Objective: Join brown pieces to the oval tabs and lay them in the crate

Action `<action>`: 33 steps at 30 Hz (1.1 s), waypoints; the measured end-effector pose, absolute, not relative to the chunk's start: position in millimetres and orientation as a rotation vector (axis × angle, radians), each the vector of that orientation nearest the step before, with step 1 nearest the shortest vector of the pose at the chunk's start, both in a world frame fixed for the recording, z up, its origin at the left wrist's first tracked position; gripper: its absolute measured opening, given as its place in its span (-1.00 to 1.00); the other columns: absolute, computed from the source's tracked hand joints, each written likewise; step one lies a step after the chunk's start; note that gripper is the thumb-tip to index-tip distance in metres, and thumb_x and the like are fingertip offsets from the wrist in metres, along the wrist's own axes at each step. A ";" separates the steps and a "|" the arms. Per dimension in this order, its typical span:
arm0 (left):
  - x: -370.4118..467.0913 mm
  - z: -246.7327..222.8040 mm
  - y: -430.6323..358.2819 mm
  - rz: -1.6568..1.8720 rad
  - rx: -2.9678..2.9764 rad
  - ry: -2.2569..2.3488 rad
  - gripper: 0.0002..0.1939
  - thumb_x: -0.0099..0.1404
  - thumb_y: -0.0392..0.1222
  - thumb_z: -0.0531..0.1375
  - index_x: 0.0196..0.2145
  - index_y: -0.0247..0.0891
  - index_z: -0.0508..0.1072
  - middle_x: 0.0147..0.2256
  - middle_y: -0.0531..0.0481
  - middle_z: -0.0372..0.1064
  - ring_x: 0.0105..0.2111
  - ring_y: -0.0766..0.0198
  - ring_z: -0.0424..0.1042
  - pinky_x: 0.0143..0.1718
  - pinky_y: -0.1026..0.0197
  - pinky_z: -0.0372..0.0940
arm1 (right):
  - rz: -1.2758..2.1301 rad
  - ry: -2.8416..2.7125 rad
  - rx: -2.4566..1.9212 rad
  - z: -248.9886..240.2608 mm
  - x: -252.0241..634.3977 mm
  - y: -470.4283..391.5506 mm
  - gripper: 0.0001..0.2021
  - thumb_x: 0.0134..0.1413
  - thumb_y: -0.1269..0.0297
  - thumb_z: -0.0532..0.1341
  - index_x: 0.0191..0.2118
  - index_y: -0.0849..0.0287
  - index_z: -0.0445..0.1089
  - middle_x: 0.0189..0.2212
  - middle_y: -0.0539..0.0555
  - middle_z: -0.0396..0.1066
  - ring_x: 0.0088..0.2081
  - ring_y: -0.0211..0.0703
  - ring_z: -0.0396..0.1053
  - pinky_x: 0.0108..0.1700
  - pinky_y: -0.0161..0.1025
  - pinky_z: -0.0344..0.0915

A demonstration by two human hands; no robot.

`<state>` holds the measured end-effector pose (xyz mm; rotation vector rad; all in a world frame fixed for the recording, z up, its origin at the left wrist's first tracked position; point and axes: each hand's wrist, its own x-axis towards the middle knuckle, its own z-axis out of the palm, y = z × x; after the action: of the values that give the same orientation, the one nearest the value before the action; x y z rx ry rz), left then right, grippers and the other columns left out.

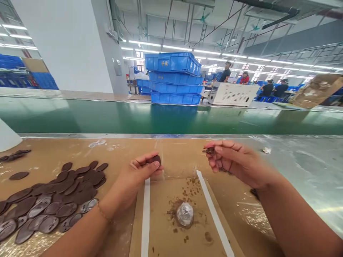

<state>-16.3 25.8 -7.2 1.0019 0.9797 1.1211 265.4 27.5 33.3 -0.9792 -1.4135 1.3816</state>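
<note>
Between the thumb and fingers of my left hand [143, 166] is a dark brown oval disc [156, 160], held above the bench. My right hand [235, 159], raised to the right, pinches a small dark brown part [209, 151] with short prongs at its left end. Its exact kind I cannot make out. Below and between the hands, a foil-like silvery lump [184, 215] sits on brown-spotted board, flanked by two white tape strips. To the left of my left hand lies a spread pile of brown oval discs [80, 185], some with a shiny face up.
A green conveyor belt [120, 116] runs across beyond the bench. Behind it stand stacked blue crates [175, 78], a white vented box [233, 94] and a brown carton [316, 91]. Several people are farther back. A dark item [254, 193] is partly hidden by my right forearm.
</note>
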 end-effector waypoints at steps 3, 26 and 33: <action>-16.8 -6.9 25.7 1.070 0.983 0.986 -0.41 0.03 -0.14 0.44 0.02 -0.23 0.43 -0.20 -0.03 0.52 -0.12 0.25 0.49 0.00 0.26 0.31 | 1.438 -1.421 -0.923 25.3 260.7 21.6 -0.71 -0.08 0.26 0.44 -0.17 0.14 0.53 -0.33 0.09 0.45 -0.39 -0.22 0.43 -0.37 -0.27 0.42; -2.1 -10.5 25.9 1.030 1.121 1.181 -0.63 0.18 -0.15 0.29 -0.06 -0.31 0.50 -0.20 -0.07 0.53 -0.43 0.38 0.46 -0.33 0.29 0.43 | 1.159 -2.016 -1.172 12.6 224.1 -22.4 -0.92 0.08 0.25 0.33 -0.36 0.13 0.54 -0.48 0.01 0.45 -0.48 -0.30 0.34 -0.50 -0.42 0.27; -0.2 -11.8 26.3 1.034 1.148 1.187 -0.61 0.20 -0.08 0.27 -0.06 -0.32 0.51 -0.17 -0.09 0.51 -0.41 0.35 0.47 -0.34 0.26 0.43 | 1.058 -2.142 -1.221 11.7 217.3 -23.3 -0.82 0.14 0.20 0.27 -0.42 0.14 0.53 -0.51 0.01 0.46 -0.50 -0.29 0.36 -0.49 -0.38 0.25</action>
<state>-0.2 26.3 -11.8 1.1475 1.1870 1.0345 217.3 -23.3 11.7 -1.2208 -2.1424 1.0577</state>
